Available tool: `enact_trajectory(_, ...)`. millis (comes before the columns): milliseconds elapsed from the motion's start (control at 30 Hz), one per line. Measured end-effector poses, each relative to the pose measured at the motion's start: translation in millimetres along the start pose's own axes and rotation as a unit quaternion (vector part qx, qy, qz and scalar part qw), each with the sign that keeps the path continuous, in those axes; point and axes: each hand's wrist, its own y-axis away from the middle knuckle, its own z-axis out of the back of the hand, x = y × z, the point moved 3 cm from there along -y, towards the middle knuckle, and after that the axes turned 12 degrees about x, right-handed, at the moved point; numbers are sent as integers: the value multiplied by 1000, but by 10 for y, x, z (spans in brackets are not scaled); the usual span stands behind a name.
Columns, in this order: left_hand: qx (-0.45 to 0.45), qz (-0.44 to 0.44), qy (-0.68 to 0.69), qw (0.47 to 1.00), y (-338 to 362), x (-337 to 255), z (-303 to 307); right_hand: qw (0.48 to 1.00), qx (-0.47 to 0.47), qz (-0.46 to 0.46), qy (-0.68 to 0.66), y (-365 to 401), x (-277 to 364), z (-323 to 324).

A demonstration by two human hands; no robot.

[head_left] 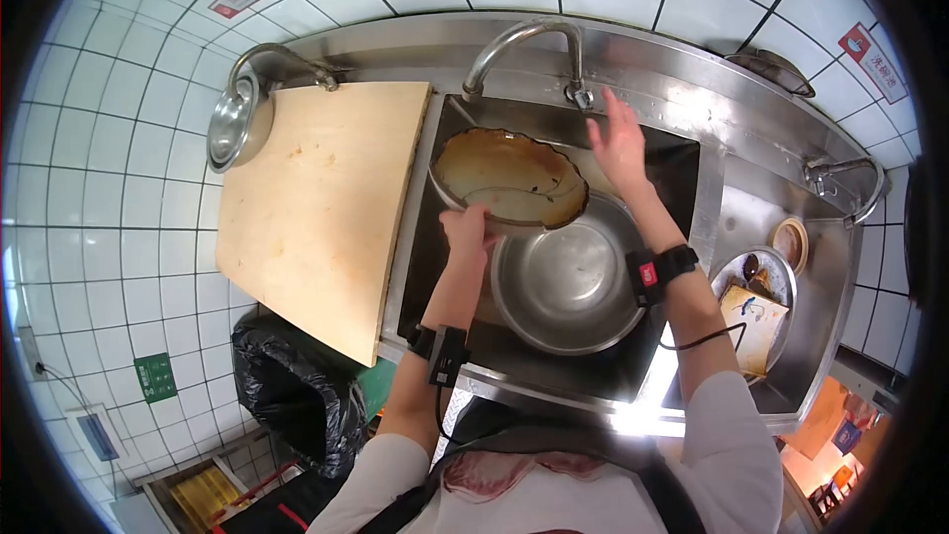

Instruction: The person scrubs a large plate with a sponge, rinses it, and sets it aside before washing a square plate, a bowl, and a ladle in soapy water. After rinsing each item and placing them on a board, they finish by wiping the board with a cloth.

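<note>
My left hand point(469, 231) grips the lower left rim of an oval brown dish point(509, 178) with a dark wavy edge. The dish is tilted above the middle sink, partly over a round metal basin point(573, 275). My right hand point(621, 145) is raised near the tap handle, fingers apart and holding nothing; whether it touches the handle is hard to tell. The curved spout of the tap point(524, 35) reaches over the sink behind the dish. No water can be made out under it.
A wooden board point(316, 208) lies on the left, with metal bowls point(239, 124) at its back corner. The right sink point(746, 208) holds a bowl of dishes point(786, 282) and a small round container point(789, 244). A black-lined bin point(297, 386) stands below left.
</note>
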Motion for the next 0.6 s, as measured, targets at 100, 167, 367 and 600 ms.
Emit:
enact_trajectory(100,-2,-6,-13,1000,17,-165,-25,998,47,26,-14,-13,195,-234)
enact_trajectory(167,1,-8,-15,1000,-17,-225,-16,997,46,65,23,-1,212,-348)
enact_trajectory(367,13,-5,-36,999,-179,-395,-28,985,76,109,113,-45,289,-401)
enact_trajectory(600,20,0,-55,998,-151,-460,-43,961,111,101,232,-328,152,-486)
